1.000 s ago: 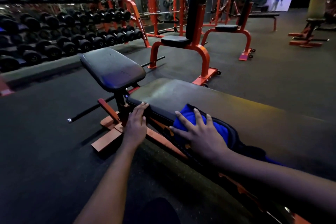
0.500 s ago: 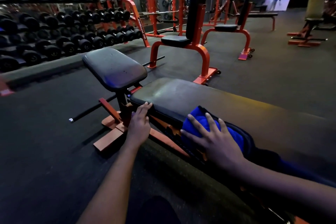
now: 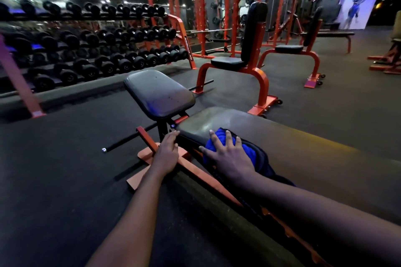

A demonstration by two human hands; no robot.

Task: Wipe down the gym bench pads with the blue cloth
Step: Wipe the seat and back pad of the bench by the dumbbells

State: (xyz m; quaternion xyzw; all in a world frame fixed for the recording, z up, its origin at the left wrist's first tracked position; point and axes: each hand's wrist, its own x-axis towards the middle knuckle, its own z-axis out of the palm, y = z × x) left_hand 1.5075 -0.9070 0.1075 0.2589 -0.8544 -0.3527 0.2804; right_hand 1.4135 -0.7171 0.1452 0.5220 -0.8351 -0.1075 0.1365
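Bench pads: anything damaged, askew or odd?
No tears or spills visible. The seat pad carries a few dark specks, and a thin black bar lies on the floor beneath it.

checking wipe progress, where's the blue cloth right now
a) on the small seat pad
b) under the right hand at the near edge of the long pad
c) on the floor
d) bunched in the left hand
b: the right hand presses with spread fingers on the blue cloth at the near edge of the long pad, while the left hand holds no cloth.
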